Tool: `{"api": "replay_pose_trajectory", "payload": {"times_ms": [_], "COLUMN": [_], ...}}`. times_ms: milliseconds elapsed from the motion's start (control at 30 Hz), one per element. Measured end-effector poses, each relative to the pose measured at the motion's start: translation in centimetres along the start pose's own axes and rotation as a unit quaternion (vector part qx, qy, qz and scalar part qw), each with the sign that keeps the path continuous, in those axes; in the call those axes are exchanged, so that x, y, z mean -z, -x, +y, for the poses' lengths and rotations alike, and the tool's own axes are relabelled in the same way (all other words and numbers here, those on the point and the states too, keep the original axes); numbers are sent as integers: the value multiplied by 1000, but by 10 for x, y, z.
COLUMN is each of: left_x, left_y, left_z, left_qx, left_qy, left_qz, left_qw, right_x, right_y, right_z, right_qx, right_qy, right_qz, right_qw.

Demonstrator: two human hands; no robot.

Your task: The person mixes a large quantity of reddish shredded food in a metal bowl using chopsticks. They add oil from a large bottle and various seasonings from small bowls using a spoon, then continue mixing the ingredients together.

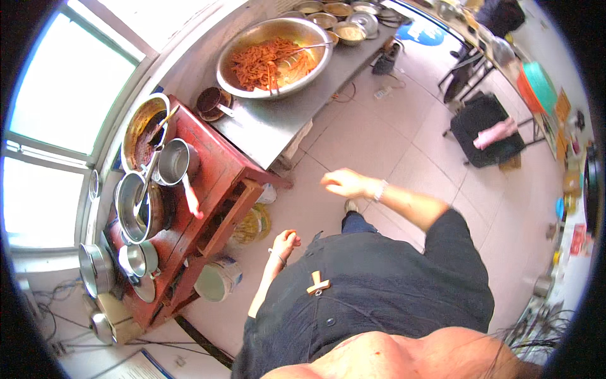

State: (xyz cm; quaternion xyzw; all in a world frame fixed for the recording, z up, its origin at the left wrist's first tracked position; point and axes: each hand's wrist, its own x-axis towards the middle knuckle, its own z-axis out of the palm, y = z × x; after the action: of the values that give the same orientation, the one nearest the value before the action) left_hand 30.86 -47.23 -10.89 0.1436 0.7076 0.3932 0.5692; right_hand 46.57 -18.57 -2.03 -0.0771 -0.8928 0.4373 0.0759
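My right hand (348, 184) hangs over the tiled floor in front of my body. It is slightly blurred, its fingers are loosely bent, and I see nothing in it. A pale band circles that wrist. Close to my left side is my left hand (285, 243), half curled and touching nothing, with a thin bracelet on the wrist. To its left stands a red wooden table (213, 142) bearing several pots. A saucepan (175, 163) on it points its pinkish handle toward me. Ahead, a large metal basin (227, 87) holds reddish-brown food strips (258, 64) and tongs (310, 47).
The basin rests on a steel table (265, 128), beside a small dark pan (210, 102). White buckets (213, 282) stand under and beside the red table. A black stool (483, 121) with a pink cloth (494, 134) is at right. Cables (348, 92) lie on the floor.
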Motion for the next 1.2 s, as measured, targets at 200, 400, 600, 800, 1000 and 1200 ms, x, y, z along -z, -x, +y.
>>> {"api": "replay_pose_trajectory", "payload": {"times_ms": [200, 400, 600, 800, 1000, 1200], "left_x": [-46, -54, -20, 30, 97, 92], "left_y": [-73, -124, -200, -288, -371, -419], "left_z": [133, 240, 319, 374, 399, 399], "left_qx": [-62, -111, -184, -239, -259, -202], "left_qy": [-30, -66, -25, 49, -238, -376], "left_qz": [14, 43, 87, 131, 248, 274], "left_qw": [998, 991, 979, 961, 903, 862], "right_x": [57, 132, 161, 233, 288, 319], "right_y": [147, 103, 25, -68, -163, -206], "right_z": [180, 217, 230, 199, 185, 233], "right_qx": [-305, -427, -341, -379, -341, -292], "right_qy": [23, -111, 28, 141, 145, 135], "right_qz": [49, 153, 76, 21, 27, 34], "right_qw": [951, 884, 937, 914, 928, 946]}}
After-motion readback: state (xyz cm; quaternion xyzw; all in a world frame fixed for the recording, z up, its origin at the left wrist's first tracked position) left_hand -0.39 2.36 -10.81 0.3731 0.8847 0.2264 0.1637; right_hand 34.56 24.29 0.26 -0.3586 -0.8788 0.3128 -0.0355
